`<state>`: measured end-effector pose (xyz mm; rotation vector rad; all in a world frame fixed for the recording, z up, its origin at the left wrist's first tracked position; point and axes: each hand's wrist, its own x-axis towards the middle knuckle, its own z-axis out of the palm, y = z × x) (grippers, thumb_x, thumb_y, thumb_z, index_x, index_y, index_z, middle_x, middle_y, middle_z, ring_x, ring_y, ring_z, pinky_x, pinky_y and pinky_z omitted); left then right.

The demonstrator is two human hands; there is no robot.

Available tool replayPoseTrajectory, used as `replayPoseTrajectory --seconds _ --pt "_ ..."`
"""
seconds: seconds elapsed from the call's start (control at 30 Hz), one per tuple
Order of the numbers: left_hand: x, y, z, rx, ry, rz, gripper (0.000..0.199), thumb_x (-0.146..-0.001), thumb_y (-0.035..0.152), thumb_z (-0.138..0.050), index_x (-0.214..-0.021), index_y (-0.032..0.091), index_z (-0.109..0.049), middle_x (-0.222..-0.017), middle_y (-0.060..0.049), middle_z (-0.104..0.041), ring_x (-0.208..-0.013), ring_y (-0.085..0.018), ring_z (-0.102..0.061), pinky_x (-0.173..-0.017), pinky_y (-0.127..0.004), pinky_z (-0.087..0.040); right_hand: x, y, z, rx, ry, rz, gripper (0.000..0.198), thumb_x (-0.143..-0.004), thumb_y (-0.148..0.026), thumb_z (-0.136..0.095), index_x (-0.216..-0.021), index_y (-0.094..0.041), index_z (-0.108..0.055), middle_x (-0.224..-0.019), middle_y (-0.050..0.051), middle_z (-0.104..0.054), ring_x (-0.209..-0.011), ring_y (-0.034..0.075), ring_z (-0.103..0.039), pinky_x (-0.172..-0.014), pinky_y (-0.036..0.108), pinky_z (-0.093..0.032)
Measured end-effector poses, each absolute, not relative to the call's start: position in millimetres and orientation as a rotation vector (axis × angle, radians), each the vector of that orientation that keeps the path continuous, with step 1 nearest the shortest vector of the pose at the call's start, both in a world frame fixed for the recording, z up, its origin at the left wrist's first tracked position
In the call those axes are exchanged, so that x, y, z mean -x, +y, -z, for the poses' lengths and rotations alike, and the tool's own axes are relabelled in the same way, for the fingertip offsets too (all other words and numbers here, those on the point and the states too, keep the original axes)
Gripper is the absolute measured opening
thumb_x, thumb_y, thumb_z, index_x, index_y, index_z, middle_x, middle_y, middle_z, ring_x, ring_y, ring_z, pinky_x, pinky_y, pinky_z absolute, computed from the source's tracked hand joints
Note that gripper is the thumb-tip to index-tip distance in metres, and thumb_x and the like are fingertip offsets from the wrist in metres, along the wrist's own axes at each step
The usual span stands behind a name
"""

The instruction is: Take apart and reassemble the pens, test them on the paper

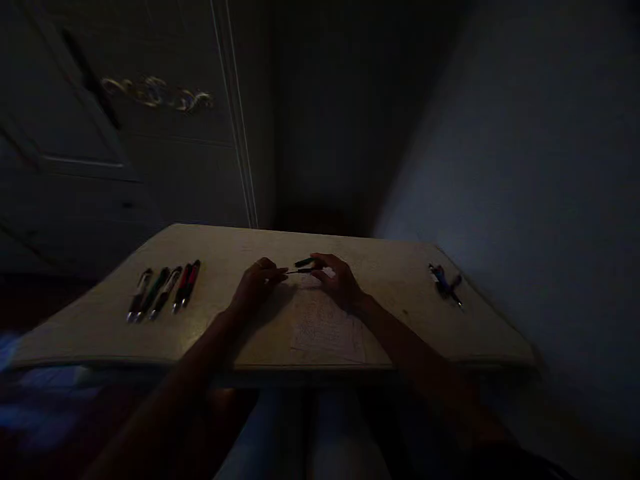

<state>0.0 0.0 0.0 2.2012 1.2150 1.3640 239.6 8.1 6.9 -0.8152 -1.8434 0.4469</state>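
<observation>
Over the middle of the table, my left hand [256, 283] is closed, thumb and fingertips pinching one end of a thin pen part [292, 272] that looks like a refill. My right hand [337, 280] faces it, closed around the dark section [304, 271] at the other end of that part. A dark green pen piece [303, 263] sticks out beside the right fingertips; whether they grip it too is hard to see in the dim light. Beneath the right hand lies a sheet of paper [327, 330] with handwriting on it.
Several pens [163, 291] lie side by side at the table's left. A small pile of dark and blue pens [445, 285] rests near the right edge. The pale table [220, 347] stands between a decorated cupboard [185, 160] and a wall [540, 200].
</observation>
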Motion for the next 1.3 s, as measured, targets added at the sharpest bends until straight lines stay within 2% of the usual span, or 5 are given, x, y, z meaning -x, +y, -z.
replayPoseTrajectory --seconds 0.43,0.63,0.83,1.3 --pt "-9.8 -8.3 -16.8 -2.179 1.194 -1.379 0.017 -0.081 0.025 -0.068 -0.095 0.023 -0.077 -0.083 -0.004 -0.071 -0.075 -0.017 -0.066 -0.069 -0.027 -0.052 -251.9 2.4 -11.0 0.805 -1.884 -0.391 0.054 -0.081 -0.021 -0.073 -0.132 -0.024 -0.056 -0.094 0.004 -0.071 -0.088 0.018 -0.066 -0.090 0.038 -0.052" --pt "-13.4 -8.5 -15.9 -2.107 1.346 -1.362 0.012 -0.075 0.027 -0.074 -0.086 0.023 -0.076 -0.078 0.000 -0.074 -0.070 -0.017 -0.067 -0.066 -0.027 -0.050 -254.2 0.8 -10.6 0.801 -1.867 -0.406 0.052 -0.080 -0.021 -0.073 -0.129 -0.024 -0.058 -0.094 0.004 -0.071 -0.088 0.018 -0.066 -0.089 0.038 -0.053" --pt "-17.0 -9.3 -14.4 -2.099 1.377 -1.284 0.003 -0.072 0.025 -0.073 -0.075 0.024 -0.075 -0.076 0.001 -0.075 -0.069 -0.017 -0.067 -0.070 -0.029 -0.051 -252.4 -1.4 -9.0 0.828 -1.820 -0.463 0.048 -0.080 -0.023 -0.074 -0.126 -0.024 -0.062 -0.094 0.004 -0.072 -0.086 0.018 -0.067 -0.087 0.037 -0.054" --pt "-28.4 -13.7 -21.0 -2.037 1.339 -1.301 0.011 -0.074 0.022 -0.065 -0.071 0.023 -0.076 -0.074 0.000 -0.075 -0.066 -0.017 -0.064 -0.066 -0.028 -0.049 -253.1 0.0 -8.9 0.884 -1.775 -0.534 0.039 -0.077 -0.023 -0.076 -0.116 -0.021 -0.069 -0.090 0.005 -0.075 -0.082 0.019 -0.070 -0.085 0.038 -0.056"
